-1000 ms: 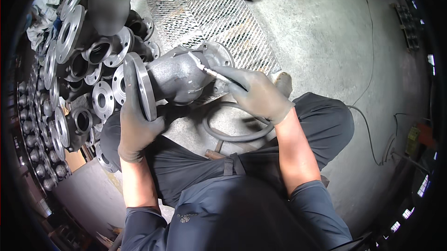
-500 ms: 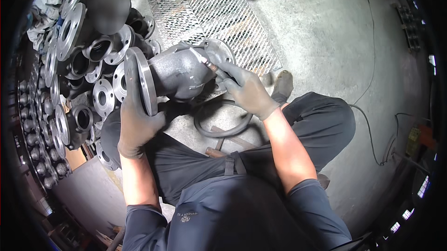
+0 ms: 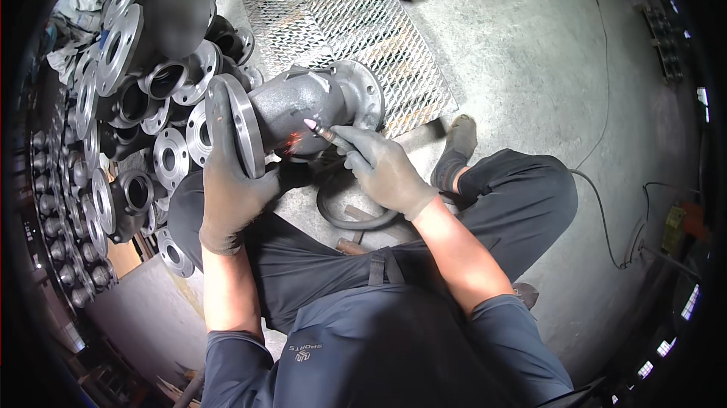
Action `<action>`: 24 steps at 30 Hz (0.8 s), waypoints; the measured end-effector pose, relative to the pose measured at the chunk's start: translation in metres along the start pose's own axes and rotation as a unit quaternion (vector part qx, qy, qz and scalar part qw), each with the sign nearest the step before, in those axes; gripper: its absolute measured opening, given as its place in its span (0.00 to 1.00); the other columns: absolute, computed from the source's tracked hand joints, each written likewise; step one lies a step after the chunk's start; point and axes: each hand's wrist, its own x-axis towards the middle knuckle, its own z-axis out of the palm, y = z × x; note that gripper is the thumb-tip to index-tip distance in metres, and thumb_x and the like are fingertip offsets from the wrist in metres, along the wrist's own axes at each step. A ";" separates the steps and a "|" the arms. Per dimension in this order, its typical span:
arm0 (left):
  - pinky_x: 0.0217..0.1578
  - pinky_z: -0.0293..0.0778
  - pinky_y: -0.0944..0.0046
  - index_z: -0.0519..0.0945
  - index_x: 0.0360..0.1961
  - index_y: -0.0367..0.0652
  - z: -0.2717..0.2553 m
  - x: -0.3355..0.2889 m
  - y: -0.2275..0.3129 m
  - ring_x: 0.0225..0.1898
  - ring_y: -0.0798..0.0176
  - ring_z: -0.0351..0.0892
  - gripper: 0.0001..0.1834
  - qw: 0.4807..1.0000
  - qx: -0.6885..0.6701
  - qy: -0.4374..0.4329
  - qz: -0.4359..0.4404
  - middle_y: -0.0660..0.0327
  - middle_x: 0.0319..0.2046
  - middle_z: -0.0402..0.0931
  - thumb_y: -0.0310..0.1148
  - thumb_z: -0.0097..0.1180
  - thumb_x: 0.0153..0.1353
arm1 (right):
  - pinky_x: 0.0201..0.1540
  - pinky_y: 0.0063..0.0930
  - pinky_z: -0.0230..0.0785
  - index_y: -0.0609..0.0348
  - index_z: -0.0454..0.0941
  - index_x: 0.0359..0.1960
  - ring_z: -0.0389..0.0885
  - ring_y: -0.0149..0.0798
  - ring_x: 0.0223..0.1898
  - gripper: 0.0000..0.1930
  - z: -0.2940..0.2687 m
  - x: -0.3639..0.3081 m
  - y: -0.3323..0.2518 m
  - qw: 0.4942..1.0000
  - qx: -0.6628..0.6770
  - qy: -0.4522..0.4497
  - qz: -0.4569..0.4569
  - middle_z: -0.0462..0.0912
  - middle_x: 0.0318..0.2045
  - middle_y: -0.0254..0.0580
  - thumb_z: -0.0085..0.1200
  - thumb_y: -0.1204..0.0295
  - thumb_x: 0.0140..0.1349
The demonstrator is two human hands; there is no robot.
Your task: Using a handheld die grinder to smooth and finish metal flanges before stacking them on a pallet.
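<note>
Centre frame: gloved left hand (image 3: 231,196) clamped on the flange of a grey flanged valve body (image 3: 299,109), gloved right hand (image 3: 386,169) closed around a pointed grinding tool (image 3: 322,130) touching its casting.

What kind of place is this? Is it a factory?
Probably a metal workshop or foundry. The gloved left hand steadies a grey flanged valve body while the right hand grinds it, beside a pile of flanged castings on a concrete floor.

Flanged valve body (image 3: 303,105): dull grey cast metal, orange-red glow on its lower side.
Gloves: grey-brown, worn on left hand (image 3: 231,196) and right hand (image 3: 386,169).
Grating (image 3: 341,22): silvery diamond mesh.
Trousers (image 3: 500,204): dark blue-grey.
Floor (image 3: 530,60): pale grey.
</note>
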 end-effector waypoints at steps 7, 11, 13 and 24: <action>0.77 0.62 0.58 0.49 0.88 0.40 0.001 0.002 0.004 0.80 0.54 0.65 0.66 1.000 -0.027 -0.006 -0.004 0.45 0.81 0.63 0.24 0.64 0.43 | 0.53 0.36 0.81 0.64 0.78 0.69 0.89 0.45 0.47 0.24 -0.001 0.001 0.006 0.999 -0.037 0.006 -0.027 0.88 0.50 0.52 0.55 0.83 0.72; 0.73 0.67 0.59 0.49 0.88 0.41 0.003 0.001 0.004 0.76 0.56 0.71 0.66 0.998 -0.061 -0.005 -0.016 0.46 0.80 0.65 0.24 0.64 0.44 | 0.54 0.37 0.81 0.65 0.79 0.68 0.89 0.48 0.48 0.23 0.003 -0.001 0.008 0.993 0.073 0.023 0.094 0.88 0.51 0.55 0.57 0.82 0.71; 0.73 0.69 0.59 0.49 0.88 0.41 0.004 0.003 0.003 0.74 0.57 0.72 0.66 0.999 -0.044 0.005 0.010 0.46 0.80 0.65 0.24 0.64 0.44 | 0.55 0.38 0.81 0.65 0.79 0.67 0.90 0.48 0.48 0.23 0.000 -0.001 0.010 1.000 -0.001 0.009 0.023 0.88 0.51 0.54 0.58 0.82 0.71; 0.69 0.72 0.58 0.57 0.82 0.21 -0.003 0.012 0.001 0.69 0.55 0.76 0.63 0.986 -0.131 0.078 -0.072 0.39 0.73 0.71 0.36 0.77 0.49 | 0.30 0.24 0.83 0.68 0.71 0.74 0.91 0.33 0.34 0.27 -0.074 -0.015 0.004 0.955 0.077 0.141 0.249 0.89 0.44 0.49 0.55 0.75 0.76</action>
